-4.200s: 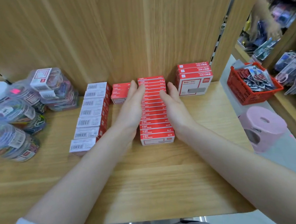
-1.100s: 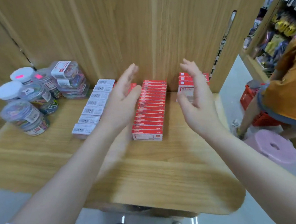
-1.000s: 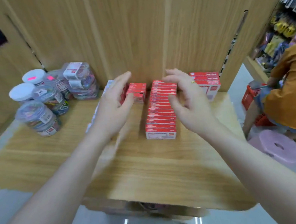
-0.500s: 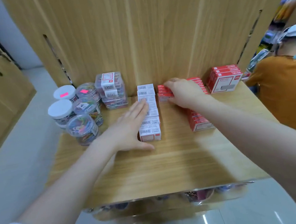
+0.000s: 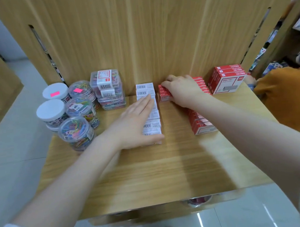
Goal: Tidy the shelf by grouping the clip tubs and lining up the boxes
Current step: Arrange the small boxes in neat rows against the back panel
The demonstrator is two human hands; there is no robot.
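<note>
- Wooden shelf (image 5: 152, 176), wood-grain back panel (image 5: 155, 29) behind it.
- Left hand (image 5: 135, 126): fingers straight and together, palm laid flat on the row of white barcode-labelled boxes (image 5: 145, 88); thumb lies along the front end of that row.
- The white row runs front to back, left of centre; its rear end is near the back panel.
- Right hand (image 5: 184, 91): fingers curled over the short stack of red boxes (image 5: 163, 95) at the back, just right of the white row. A ring shows on one finger.
- Long row of red boxes (image 5: 201, 121) runs front to back under the right forearm, apart from the white row, with bare shelf between them.
- Stack of larger red boxes (image 5: 227, 79) stands at the back right corner.
- Round clip tubs (image 5: 75, 132) are clustered at the shelf's left edge, two with white lids; square clear clip tubs (image 5: 108, 90) are stacked just behind, near the white row.
- A person in an orange top (image 5: 288, 97) is at the right, beyond the shelf.
</note>
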